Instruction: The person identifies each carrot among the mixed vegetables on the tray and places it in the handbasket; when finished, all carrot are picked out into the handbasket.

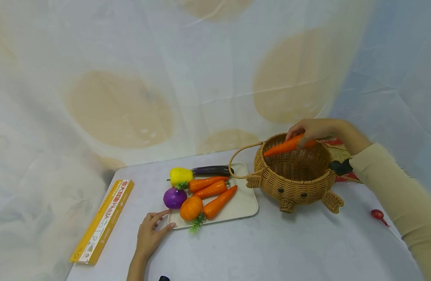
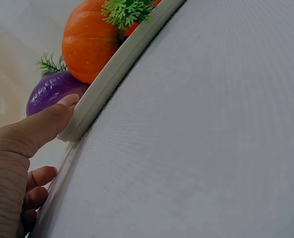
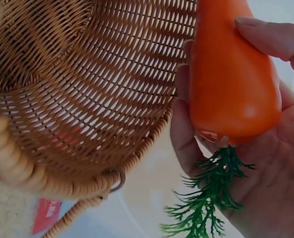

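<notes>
My right hand [image 1: 315, 129] grips an orange carrot [image 1: 284, 147] at the mouth of a wicker basket [image 1: 289, 189] with an animal face. The right wrist view shows thumb and fingers round the carrot, its green leafy top hanging by the palm. My left hand [image 1: 148, 235] holds the near left corner of a cream tray [image 1: 249, 201], thumb on its near edge. On the tray lie several carrots [image 1: 219, 203], a small pumpkin [image 1: 191, 208], a purple onion-like vegetable [image 1: 174, 198], a yellow bell pepper [image 1: 180, 176] and an eggplant [image 1: 211, 170].
A yellow pasta box [image 1: 103, 222] lies at the table's left side. Right of the basket is a red wrapped lollipop [image 1: 378, 214]. A red and tan package [image 1: 345, 178] sits partly hidden behind the basket. The basket's handle [image 1: 241, 149] leans left over the tray's edge.
</notes>
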Action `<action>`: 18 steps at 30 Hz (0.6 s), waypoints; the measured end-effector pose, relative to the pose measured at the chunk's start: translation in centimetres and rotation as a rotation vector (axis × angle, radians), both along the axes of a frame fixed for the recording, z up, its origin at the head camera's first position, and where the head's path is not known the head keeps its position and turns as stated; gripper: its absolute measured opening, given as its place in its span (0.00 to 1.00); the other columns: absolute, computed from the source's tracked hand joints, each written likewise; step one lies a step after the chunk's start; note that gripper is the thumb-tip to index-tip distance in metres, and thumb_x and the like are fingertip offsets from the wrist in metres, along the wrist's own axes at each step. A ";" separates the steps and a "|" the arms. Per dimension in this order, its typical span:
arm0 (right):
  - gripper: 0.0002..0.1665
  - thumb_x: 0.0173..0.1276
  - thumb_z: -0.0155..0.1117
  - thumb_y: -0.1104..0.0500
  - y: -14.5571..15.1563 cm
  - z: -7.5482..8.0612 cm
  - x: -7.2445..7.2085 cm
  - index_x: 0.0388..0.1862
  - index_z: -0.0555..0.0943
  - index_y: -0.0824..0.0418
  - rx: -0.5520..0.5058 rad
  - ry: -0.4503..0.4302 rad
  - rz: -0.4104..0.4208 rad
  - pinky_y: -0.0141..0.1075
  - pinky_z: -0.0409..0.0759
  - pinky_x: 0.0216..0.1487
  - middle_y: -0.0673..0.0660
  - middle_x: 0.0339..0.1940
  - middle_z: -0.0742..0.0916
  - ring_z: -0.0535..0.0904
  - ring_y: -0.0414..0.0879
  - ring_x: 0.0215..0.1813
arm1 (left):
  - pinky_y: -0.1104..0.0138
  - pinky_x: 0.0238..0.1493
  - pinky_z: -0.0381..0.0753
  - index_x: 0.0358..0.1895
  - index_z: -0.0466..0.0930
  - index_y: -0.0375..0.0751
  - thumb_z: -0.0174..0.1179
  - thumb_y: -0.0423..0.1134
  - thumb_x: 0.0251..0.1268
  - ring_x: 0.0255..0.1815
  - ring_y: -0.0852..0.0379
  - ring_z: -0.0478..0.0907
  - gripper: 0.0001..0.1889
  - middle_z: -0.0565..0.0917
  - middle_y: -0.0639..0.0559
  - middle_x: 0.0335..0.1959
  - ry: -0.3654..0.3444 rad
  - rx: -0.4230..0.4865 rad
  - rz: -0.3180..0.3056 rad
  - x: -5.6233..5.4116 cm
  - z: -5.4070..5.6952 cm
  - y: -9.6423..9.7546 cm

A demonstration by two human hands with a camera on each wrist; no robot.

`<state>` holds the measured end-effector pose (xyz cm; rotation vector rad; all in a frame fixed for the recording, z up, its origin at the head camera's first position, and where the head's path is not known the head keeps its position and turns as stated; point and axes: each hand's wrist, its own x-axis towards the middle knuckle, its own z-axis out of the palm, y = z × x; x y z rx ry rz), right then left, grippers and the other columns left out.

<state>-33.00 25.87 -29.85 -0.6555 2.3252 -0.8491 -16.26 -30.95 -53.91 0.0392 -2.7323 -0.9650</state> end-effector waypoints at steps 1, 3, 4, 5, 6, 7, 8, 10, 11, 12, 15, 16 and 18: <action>0.27 0.62 0.65 0.65 -0.1 -0.1 -0.2 0.61 0.76 0.67 0.014 0.000 0.011 0.44 0.80 0.45 0.63 0.56 0.81 0.78 0.50 0.46 | 0.65 0.40 0.65 0.54 0.85 0.62 0.76 0.54 0.49 0.36 0.58 0.67 0.25 0.77 0.55 0.38 0.000 -0.001 0.001 0.0 0.0 0.0; 0.27 0.62 0.66 0.64 -0.4 -0.4 -0.6 0.61 0.77 0.67 0.032 -0.004 0.025 0.42 0.79 0.47 0.62 0.54 0.82 0.78 0.49 0.47 | 0.65 0.40 0.64 0.54 0.85 0.61 0.76 0.54 0.49 0.36 0.58 0.67 0.25 0.77 0.55 0.38 0.000 0.001 0.003 0.1 0.0 0.0; 0.27 0.61 0.66 0.64 -0.5 -0.6 -0.8 0.61 0.77 0.67 0.037 -0.009 0.026 0.41 0.79 0.47 0.61 0.53 0.83 0.78 0.49 0.47 | 0.65 0.40 0.65 0.54 0.85 0.61 0.76 0.53 0.49 0.36 0.58 0.67 0.25 0.77 0.55 0.38 0.003 0.003 0.003 0.1 0.0 0.0; 0.27 0.61 0.66 0.64 -0.6 -0.8 -1.0 0.61 0.77 0.67 0.046 -0.013 0.030 0.41 0.79 0.47 0.61 0.53 0.83 0.78 0.49 0.47 | 0.65 0.40 0.65 0.54 0.85 0.61 0.76 0.53 0.49 0.36 0.58 0.67 0.25 0.77 0.55 0.38 0.005 0.002 0.004 0.1 0.0 0.1; 0.28 0.61 0.66 0.64 -0.8 -0.9 -1.3 0.61 0.77 0.67 0.053 -0.017 0.030 0.40 0.78 0.47 0.61 0.52 0.83 0.78 0.48 0.47 | 0.65 0.40 0.65 0.54 0.85 0.61 0.76 0.53 0.49 0.36 0.58 0.67 0.25 0.77 0.55 0.38 0.006 0.005 0.005 0.2 0.0 0.1; 0.28 0.61 0.66 0.64 -0.9 -1.1 -1.5 0.61 0.77 0.68 0.059 -0.020 0.031 0.40 0.78 0.47 0.61 0.51 0.83 0.78 0.48 0.46 | 0.65 0.40 0.65 0.54 0.85 0.61 0.76 0.53 0.49 0.36 0.58 0.67 0.25 0.77 0.54 0.38 0.005 0.007 0.005 0.2 0.0 0.1; 0.28 0.60 0.66 0.64 -1.1 -1.3 -1.7 0.61 0.77 0.68 0.064 -0.024 0.032 0.40 0.78 0.47 0.61 0.51 0.83 0.78 0.48 0.46 | 0.65 0.40 0.65 0.54 0.85 0.61 0.76 0.53 0.49 0.36 0.58 0.67 0.25 0.77 0.54 0.39 0.004 0.007 0.005 0.2 0.0 0.1; 0.28 0.60 0.66 0.64 -1.3 -1.8 -2.1 0.61 0.77 0.69 0.066 -0.026 0.039 0.40 0.78 0.46 0.62 0.52 0.83 0.78 0.48 0.46 | 0.65 0.40 0.65 0.54 0.85 0.61 0.75 0.54 0.50 0.37 0.58 0.68 0.25 0.77 0.54 0.39 0.004 0.006 0.004 0.2 0.0 0.1; 0.28 0.60 0.67 0.63 -1.5 -2.1 -2.3 0.61 0.77 0.69 0.069 -0.026 0.041 0.40 0.78 0.46 0.63 0.52 0.83 0.78 0.48 0.46 | 0.65 0.40 0.65 0.54 0.85 0.62 0.75 0.54 0.50 0.37 0.58 0.67 0.25 0.77 0.54 0.39 0.000 0.008 0.006 0.2 0.0 0.1; 0.28 0.60 0.67 0.63 -1.6 -2.4 -2.5 0.60 0.77 0.69 0.069 -0.027 0.039 0.40 0.78 0.47 0.63 0.54 0.82 0.77 0.48 0.46 | 0.64 0.40 0.64 0.54 0.85 0.62 0.75 0.55 0.50 0.37 0.58 0.67 0.25 0.77 0.54 0.39 -0.004 0.010 0.006 0.2 0.0 0.1; 0.26 0.60 0.68 0.63 -1.8 -3.5 -3.1 0.58 0.79 0.69 0.071 -0.032 0.037 0.40 0.78 0.47 0.66 0.56 0.81 0.77 0.50 0.48 | 0.64 0.40 0.64 0.55 0.84 0.62 0.74 0.55 0.51 0.37 0.58 0.67 0.25 0.77 0.54 0.39 -0.009 0.008 0.006 0.3 -0.1 0.2; 0.26 0.60 0.67 0.63 -1.9 -3.9 -3.2 0.57 0.79 0.68 0.078 -0.033 0.036 0.40 0.78 0.47 0.66 0.57 0.80 0.76 0.50 0.48 | 0.64 0.40 0.64 0.55 0.84 0.62 0.75 0.55 0.50 0.37 0.58 0.67 0.25 0.77 0.54 0.39 -0.011 0.006 0.007 0.4 -0.2 0.3; 0.25 0.59 0.67 0.63 -2.0 -4.6 -3.3 0.56 0.80 0.67 0.096 -0.040 0.030 0.40 0.77 0.47 0.66 0.57 0.79 0.75 0.51 0.50 | 0.65 0.40 0.64 0.55 0.85 0.62 0.75 0.55 0.50 0.37 0.58 0.67 0.25 0.77 0.55 0.39 -0.012 0.003 0.006 0.6 -0.2 0.3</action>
